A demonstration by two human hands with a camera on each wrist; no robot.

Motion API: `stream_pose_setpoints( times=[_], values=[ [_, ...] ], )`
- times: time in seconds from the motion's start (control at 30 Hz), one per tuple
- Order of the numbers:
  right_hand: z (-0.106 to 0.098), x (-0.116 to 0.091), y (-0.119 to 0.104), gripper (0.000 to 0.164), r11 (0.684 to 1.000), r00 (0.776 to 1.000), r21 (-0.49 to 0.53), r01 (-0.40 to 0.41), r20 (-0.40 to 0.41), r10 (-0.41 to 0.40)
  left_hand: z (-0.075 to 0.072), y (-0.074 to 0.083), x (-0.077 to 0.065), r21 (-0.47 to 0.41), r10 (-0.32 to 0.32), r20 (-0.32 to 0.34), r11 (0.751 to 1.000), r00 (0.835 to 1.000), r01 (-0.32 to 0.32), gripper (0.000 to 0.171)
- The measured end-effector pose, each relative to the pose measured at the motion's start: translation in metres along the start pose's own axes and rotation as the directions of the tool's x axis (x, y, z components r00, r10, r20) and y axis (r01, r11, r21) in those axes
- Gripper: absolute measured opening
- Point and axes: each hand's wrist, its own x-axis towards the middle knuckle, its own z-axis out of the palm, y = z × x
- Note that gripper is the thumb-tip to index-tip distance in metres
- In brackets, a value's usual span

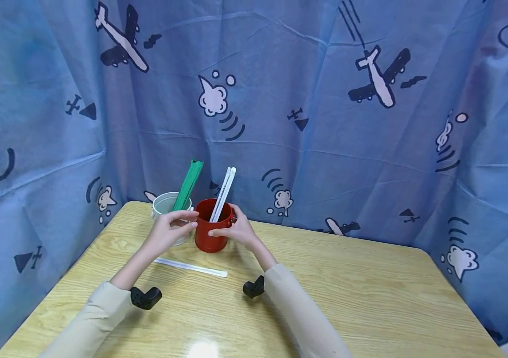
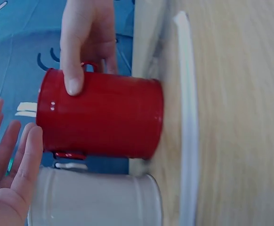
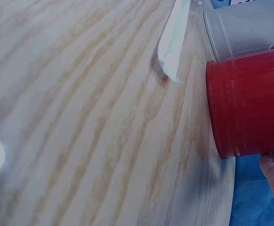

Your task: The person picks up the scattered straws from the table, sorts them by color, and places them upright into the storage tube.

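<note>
My right hand (image 1: 242, 230) holds the small red metal bucket (image 1: 209, 238) by its right side, thumb on the front wall and the other fingers behind. Two slim white sticks (image 1: 223, 194) lean out of the red bucket. At the bucket's left rim, the fingers of my left hand (image 1: 171, 229) are extended and hold nothing; the left wrist view has the fingertips (image 2: 33, 136) right at the rim. Just left of it stands a white bucket (image 1: 161, 204), partly hidden behind my left hand, with long green sticks (image 1: 188, 186) leaning in it.
One long slim white stick (image 1: 191, 267) lies on the wooden table (image 1: 348, 288) in front of the buckets. A blue curtain (image 1: 272, 89) printed with airplanes hangs right behind the table and along both sides. Black wrist devices (image 1: 145, 298) sit at both sleeves.
</note>
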Motion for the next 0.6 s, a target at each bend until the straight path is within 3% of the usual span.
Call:
stream_pose_setpoints(
  times=[0.2,0.47,0.6],
  values=[
    [0.001,0.001,0.0,0.083,1.0,1.0,-0.007,0.004,-0.009,-0.004,-0.006,-0.011,-0.007,0.011,-0.003,0.06,1.0,0.998,0.003,0.033],
    [0.001,0.001,0.001,0.084,1.0,1.0,0.002,-0.01,-0.011,0.01,-0.012,-0.027,-0.014,0.196,-0.008,0.142,0.98,0.99,-0.021,0.026],
    [0.0,0.001,0.001,0.084,1.0,1.0,0.0,-0.014,-0.01,0.014,-0.011,-0.034,-0.016,0.228,-0.025,0.206,0.973,0.978,-0.023,0.025]
  ],
)
